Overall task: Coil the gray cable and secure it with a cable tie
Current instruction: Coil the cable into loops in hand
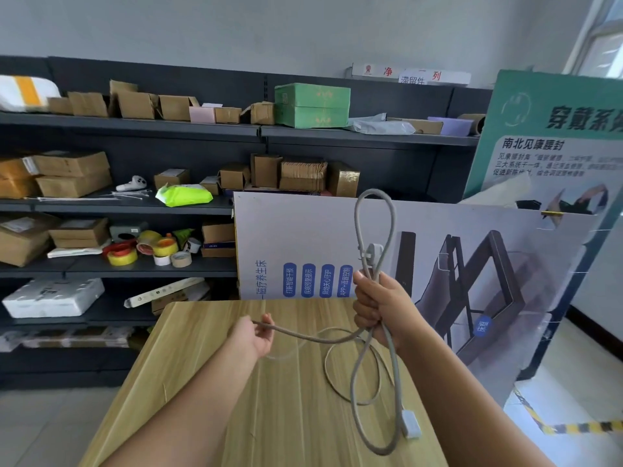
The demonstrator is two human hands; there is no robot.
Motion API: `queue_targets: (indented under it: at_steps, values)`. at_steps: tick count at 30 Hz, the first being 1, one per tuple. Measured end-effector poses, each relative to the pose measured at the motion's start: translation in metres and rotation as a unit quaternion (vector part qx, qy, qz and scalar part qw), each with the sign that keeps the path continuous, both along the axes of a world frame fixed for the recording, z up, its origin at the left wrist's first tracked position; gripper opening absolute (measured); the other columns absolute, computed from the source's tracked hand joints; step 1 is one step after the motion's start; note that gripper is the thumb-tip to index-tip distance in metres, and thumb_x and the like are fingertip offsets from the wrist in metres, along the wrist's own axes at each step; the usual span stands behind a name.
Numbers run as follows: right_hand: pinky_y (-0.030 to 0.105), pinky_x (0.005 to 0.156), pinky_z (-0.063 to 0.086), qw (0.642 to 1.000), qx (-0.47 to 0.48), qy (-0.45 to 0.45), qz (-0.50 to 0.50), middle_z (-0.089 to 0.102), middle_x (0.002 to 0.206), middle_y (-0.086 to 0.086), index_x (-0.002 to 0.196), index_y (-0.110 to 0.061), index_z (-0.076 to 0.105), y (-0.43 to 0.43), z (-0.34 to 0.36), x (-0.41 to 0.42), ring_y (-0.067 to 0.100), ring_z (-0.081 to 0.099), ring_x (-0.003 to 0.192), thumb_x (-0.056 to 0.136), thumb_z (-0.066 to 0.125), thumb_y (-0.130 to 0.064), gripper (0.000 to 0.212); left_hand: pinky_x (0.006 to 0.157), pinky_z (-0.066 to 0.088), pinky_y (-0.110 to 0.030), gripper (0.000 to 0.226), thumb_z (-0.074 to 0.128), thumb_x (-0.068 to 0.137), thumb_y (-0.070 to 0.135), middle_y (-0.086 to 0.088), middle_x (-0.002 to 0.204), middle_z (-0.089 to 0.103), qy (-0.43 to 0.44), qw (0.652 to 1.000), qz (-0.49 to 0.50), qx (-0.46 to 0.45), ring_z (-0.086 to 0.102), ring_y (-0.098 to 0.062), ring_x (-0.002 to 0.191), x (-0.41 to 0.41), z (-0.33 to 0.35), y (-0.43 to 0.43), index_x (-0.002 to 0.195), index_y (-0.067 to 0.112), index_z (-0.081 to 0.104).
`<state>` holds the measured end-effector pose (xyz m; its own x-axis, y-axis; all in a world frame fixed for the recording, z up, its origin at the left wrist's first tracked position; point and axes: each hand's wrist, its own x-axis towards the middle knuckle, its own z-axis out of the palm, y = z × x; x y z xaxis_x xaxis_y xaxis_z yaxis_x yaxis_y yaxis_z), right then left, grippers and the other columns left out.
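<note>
The gray cable (pixel 373 227) is bunched in my right hand (pixel 377 306), held above the wooden table (pixel 215 382). One loop stands up above the fist and a longer loop hangs below it. A white plug (pixel 372 252) sticks out just above my fingers, and a white connector block (pixel 410 423) dangles at the bottom. My left hand (pixel 254 335) pinches a stretch of the same cable, pulled out to the left. More cable lies in a loose ring on the table. A thin pale strip, possibly the cable tie (pixel 286 355), lies below my left hand.
Dark shelves (pixel 135 207) with cardboard boxes, tape rolls and loose cable ties stand behind and left of the table. Printed boards (pixel 472 264) lean against the far and right sides. A striped barrier tape (pixel 573 428) runs along the floor at right.
</note>
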<state>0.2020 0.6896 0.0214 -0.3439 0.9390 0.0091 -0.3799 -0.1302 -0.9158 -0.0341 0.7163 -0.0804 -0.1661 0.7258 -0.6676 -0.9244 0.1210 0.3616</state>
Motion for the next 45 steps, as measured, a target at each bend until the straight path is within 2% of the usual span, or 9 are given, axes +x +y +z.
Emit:
queue_targets:
  at_steps: [5,9,14,24,26,30,36,40,45]
  values:
    - [0.021,0.036,0.032,0.986,-0.037,-0.116,-0.115,0.039,0.051,-0.005,0.091,-0.013,0.048,0.020,-0.024,0.002,0.009,0.034,0.039,0.098,0.058,-0.021,0.015,0.039,0.043,-0.022,0.024,0.055,0.096,0.020,-0.003,0.074,0.056,0.310,0.933,-0.119,0.138,0.047,-0.009,0.047,0.032,0.037,-0.012,0.117,0.017,0.067]
    - [0.024,0.043,0.040,0.977,-0.024,-0.164,-0.137,0.047,0.058,0.000,0.093,-0.009,0.054,0.024,-0.028,-0.016,0.012,0.045,0.047,0.099,0.056,-0.025,0.017,0.056,0.052,-0.031,0.033,0.051,0.099,0.020,-0.006,0.078,0.059,0.497,0.810,-0.195,0.242,0.057,-0.019,0.063,0.076,0.053,-0.033,0.130,0.025,0.061]
    - [0.031,0.061,0.057,0.971,-0.045,-0.166,-0.166,0.063,0.074,0.009,0.098,0.000,0.062,0.021,-0.025,-0.040,0.021,0.063,0.067,0.101,0.048,-0.039,0.042,0.103,0.043,-0.022,0.041,0.044,0.101,0.023,0.013,0.133,0.060,0.634,0.673,-0.191,0.330,0.053,0.002,0.124,0.102,0.035,-0.052,0.140,0.033,0.050]
    - [0.038,0.066,0.057,0.984,-0.028,-0.108,-0.137,0.064,0.077,0.016,0.088,-0.001,0.061,0.018,-0.029,-0.046,0.025,0.066,0.068,0.096,0.059,-0.036,0.036,0.079,0.052,-0.025,0.022,0.073,0.082,0.022,0.003,0.087,0.069,0.742,0.581,-0.146,0.303,0.065,-0.008,0.084,0.086,0.048,-0.041,0.102,0.030,0.076]
    - [0.033,0.053,0.050,0.985,-0.008,-0.117,-0.125,0.055,0.063,0.010,0.076,-0.006,0.055,0.015,-0.025,-0.040,0.020,0.056,0.052,0.099,0.055,-0.031,0.033,0.071,0.048,-0.021,0.014,0.081,0.074,0.019,0.004,0.076,0.068,0.707,0.612,-0.135,0.329,0.061,-0.006,0.074,0.075,0.055,-0.039,0.086,0.026,0.079]
    - [0.024,0.040,0.041,0.986,0.022,-0.119,-0.113,0.043,0.047,0.000,0.067,-0.012,0.044,0.016,-0.015,-0.023,0.016,0.047,0.039,0.102,0.049,-0.030,0.039,0.072,0.047,-0.021,0.022,0.075,0.080,0.009,0.001,0.082,0.057,0.527,0.792,-0.083,0.299,0.056,-0.015,0.080,0.044,0.057,-0.027,0.097,0.022,0.071]
    - [0.023,0.042,0.043,0.995,0.068,-0.075,-0.007,0.037,0.047,-0.003,0.070,-0.015,0.039,0.010,0.004,-0.023,0.014,0.048,0.038,0.103,0.044,-0.028,0.036,0.115,0.029,-0.043,0.065,0.054,0.097,0.014,0.003,0.158,0.028,0.602,0.731,-0.287,0.142,0.030,-0.020,0.144,0.044,0.002,0.007,0.152,0.033,0.025]
    - [0.030,0.047,0.054,0.993,0.071,-0.032,0.083,0.041,0.051,-0.003,0.082,-0.012,0.043,0.003,0.015,-0.018,0.012,0.054,0.037,0.097,0.047,-0.033,0.026,0.101,0.040,-0.032,0.041,0.049,0.099,0.017,0.004,0.140,0.053,0.574,0.739,-0.302,0.182,0.050,-0.014,0.126,0.055,-0.007,0.016,0.138,0.032,0.048]
    - [0.022,0.036,0.031,0.993,0.076,-0.088,-0.012,0.032,0.051,0.001,0.079,-0.013,0.042,0.006,0.019,0.000,0.009,0.028,0.033,0.097,0.057,-0.026,0.027,0.064,0.048,-0.026,0.016,0.050,0.099,0.017,0.002,0.083,0.071,0.651,0.724,-0.164,0.157,0.069,-0.017,0.081,0.054,0.017,0.013,0.093,0.016,0.064]
